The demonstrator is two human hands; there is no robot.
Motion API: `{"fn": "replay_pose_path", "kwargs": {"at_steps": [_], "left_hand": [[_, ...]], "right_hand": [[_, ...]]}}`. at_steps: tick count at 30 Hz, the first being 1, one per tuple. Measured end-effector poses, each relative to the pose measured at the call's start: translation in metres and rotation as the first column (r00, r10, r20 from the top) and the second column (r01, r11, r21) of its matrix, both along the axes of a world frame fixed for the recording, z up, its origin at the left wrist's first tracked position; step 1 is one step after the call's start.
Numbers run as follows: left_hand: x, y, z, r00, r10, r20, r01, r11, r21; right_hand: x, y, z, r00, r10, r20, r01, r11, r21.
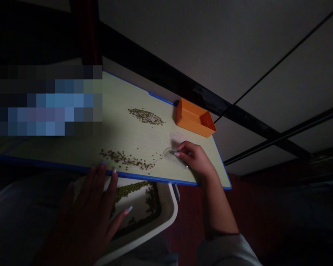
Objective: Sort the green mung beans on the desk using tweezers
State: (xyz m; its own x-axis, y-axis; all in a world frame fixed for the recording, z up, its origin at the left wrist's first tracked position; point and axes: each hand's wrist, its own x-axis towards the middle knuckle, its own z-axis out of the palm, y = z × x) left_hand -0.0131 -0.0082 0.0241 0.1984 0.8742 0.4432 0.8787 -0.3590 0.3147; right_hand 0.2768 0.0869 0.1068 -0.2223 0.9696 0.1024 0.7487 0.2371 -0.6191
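My right hand (193, 155) pinches a clear, curved plastic piece (172, 159) against the pale tabletop (119, 136); its exact kind is hard to make out in the dim light. Left of it lies a loose strip of small greenish-brown grains (126, 159) along the near edge. Fingers spread, my left hand (96, 207) has its fingertips at the table's blue rim, below that strip. Under the left hand stands a white tub (172, 212), with more greenish grains (135, 188) gathered along its inner sides.
An orange open box (195, 125) stands at the far right corner of the table. A second pile of mixed grains (145, 116) lies toward the back, and a thin patch of pale grains (178, 136) near the box. Behind runs a pale panelled surface (211, 48). A blurred-out area covers the left.
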Motion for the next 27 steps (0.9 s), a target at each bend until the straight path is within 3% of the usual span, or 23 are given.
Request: {"fn": "replay_pose_path", "kwargs": {"at_steps": [6, 15, 23, 27], "left_hand": [[-0.0008, -0.0001, -0.0022, 1.000, -0.008, 0.006, 0.008, 1.000, 0.012], [0.0005, 0.0009, -0.0023, 1.000, -0.002, 0.018, 0.002, 1.000, 0.018], [-0.0013, 0.0010, -0.0045, 1.000, 0.001, 0.009, -0.001, 1.000, 0.026], [-0.0018, 0.0009, -0.0055, 1.000, -0.012, 0.003, 0.011, 0.999, 0.030]], "right_hand": [[-0.0040, -0.0024, 0.0012, 0.997, 0.077, -0.028, -0.076, 0.997, 0.013], [-0.0065, -0.0048, 0.0015, 0.987, 0.056, -0.148, -0.053, 0.998, 0.022], [-0.0051, -0.0036, -0.0001, 0.989, 0.021, -0.146, -0.014, 0.999, 0.047], [-0.0096, -0.0038, 0.0014, 0.989, 0.054, -0.140, -0.052, 0.999, 0.013]]}}
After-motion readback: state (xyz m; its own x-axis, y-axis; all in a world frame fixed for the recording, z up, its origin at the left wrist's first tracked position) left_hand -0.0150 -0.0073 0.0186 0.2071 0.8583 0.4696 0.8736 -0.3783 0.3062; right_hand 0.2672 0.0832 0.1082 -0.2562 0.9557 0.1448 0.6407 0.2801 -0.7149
